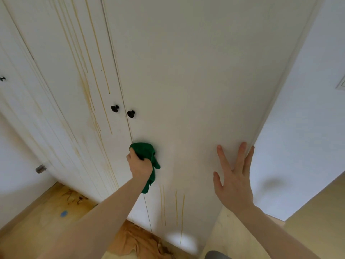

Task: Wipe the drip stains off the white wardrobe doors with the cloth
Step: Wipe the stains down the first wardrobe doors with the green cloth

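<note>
My left hand [139,167] grips a bunched green cloth [147,152] and holds it against the right wardrobe door [196,81], just below its black knob [130,114]. My right hand [233,180] lies flat on the same door near its right edge, fingers spread. Thin yellow-brown drip stains [176,208] run down this door below the cloth. The left wardrobe door [61,62] carries many long drip streaks [89,94] and a smeared patch, with its own black knob [114,108].
A wooden floor [46,221] with brown spots and a blue mark lies lower left. A crumpled tan cloth [141,242] sits on the floor at the wardrobe's foot. A white wall [302,128] stands right of the wardrobe. A further door panel [11,90] is at far left.
</note>
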